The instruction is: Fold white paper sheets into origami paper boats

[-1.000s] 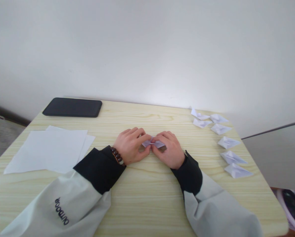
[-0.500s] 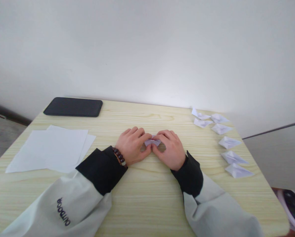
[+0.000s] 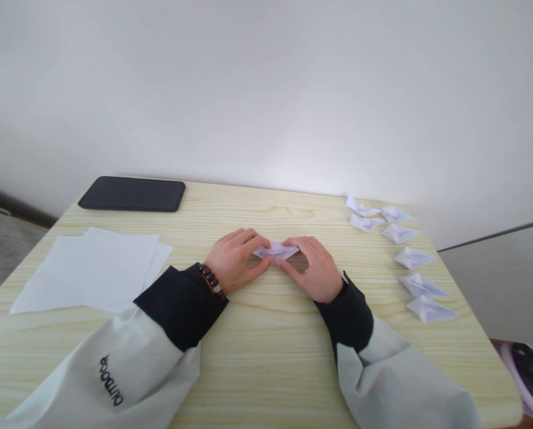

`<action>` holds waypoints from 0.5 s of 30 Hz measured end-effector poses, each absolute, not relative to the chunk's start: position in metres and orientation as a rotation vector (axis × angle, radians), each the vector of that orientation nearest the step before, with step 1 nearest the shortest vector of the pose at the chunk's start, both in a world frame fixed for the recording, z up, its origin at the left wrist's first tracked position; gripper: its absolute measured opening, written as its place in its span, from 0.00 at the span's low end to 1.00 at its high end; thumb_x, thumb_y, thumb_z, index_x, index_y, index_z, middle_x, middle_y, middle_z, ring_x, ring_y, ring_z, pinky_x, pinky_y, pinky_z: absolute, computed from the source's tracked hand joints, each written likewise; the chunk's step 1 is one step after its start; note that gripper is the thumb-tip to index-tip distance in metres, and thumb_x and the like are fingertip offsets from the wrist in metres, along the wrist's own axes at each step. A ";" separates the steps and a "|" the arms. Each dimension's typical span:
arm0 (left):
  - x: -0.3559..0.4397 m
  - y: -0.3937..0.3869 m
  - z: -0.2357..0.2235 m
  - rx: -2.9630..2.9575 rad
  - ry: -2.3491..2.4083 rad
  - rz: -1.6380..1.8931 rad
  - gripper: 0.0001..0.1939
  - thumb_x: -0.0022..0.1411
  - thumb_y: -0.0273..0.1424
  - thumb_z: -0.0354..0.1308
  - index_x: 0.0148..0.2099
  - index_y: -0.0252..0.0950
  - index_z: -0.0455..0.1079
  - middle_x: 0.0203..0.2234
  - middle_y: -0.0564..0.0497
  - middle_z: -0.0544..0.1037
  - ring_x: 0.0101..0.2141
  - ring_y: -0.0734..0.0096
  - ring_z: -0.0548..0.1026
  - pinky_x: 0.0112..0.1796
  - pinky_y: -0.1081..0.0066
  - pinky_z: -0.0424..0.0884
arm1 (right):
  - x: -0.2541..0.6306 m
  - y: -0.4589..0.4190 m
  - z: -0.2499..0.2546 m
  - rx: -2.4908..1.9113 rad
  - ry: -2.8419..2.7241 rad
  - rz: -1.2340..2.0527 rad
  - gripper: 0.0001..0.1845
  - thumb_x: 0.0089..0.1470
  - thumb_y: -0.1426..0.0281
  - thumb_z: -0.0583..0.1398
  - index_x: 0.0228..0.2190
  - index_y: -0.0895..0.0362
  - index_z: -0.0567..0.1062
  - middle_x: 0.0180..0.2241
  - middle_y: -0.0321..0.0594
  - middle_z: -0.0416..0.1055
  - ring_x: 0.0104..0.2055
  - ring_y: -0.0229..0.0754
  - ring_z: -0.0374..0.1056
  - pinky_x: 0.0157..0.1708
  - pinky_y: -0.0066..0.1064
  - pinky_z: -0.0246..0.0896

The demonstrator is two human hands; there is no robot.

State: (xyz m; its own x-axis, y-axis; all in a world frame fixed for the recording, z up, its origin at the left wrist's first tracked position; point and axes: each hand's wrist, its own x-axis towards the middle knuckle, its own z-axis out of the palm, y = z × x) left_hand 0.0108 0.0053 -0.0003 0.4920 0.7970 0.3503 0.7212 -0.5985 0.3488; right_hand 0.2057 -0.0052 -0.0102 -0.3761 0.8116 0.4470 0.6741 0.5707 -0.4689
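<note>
A small folded white paper boat (image 3: 276,250) is held just over the middle of the table, its pointed ends to left and right. My left hand (image 3: 236,259) is closed on its left part, thumb at the near side and fingers at the far side. On the right part, my right hand (image 3: 316,267) pinches it the same way. The fingers cover some of the folds. Several finished-looking paper boats (image 3: 415,258) stand at the table's right side, in a loose column.
White paper sheets (image 3: 100,268) lie overlapping on the left of the wooden table (image 3: 266,369). Behind them, near the back edge, rests a black phone (image 3: 132,194). A white wall (image 3: 266,95) rises behind the table. A dark object (image 3: 529,372) is beyond the right edge.
My hands have moved slightly apart, the right one to the right. More of the folded paper shows between them, and it looks wider. The sheets, phone and other boats have stayed put.
</note>
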 end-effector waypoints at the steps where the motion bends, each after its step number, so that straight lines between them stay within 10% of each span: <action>1: 0.009 0.006 -0.001 2.569 1.291 0.728 0.11 0.59 0.38 0.53 0.39 0.37 0.70 0.33 0.50 0.74 0.34 0.68 0.71 0.36 0.70 0.67 | 0.207 -0.005 -0.011 -1.166 -2.162 0.274 0.14 0.50 0.63 0.62 0.37 0.56 0.69 0.36 0.40 0.73 0.39 0.43 0.67 0.41 0.36 0.62; 15: -0.002 0.010 -0.011 2.715 1.154 1.023 0.07 0.61 0.32 0.54 0.34 0.37 0.72 0.33 0.53 0.80 0.33 0.74 0.76 0.33 0.76 0.71 | 0.213 -0.001 -0.017 -1.172 -2.133 0.169 0.10 0.50 0.65 0.62 0.35 0.56 0.71 0.33 0.40 0.74 0.35 0.42 0.70 0.37 0.34 0.65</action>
State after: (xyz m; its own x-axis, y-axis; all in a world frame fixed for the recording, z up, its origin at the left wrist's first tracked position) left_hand -0.0023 0.0097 -0.0115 0.5122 0.6491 0.5625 0.6363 -0.7266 0.2591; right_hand 0.2128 -0.0009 -0.0165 -0.3566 0.7856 0.5057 0.6961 0.5844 -0.4170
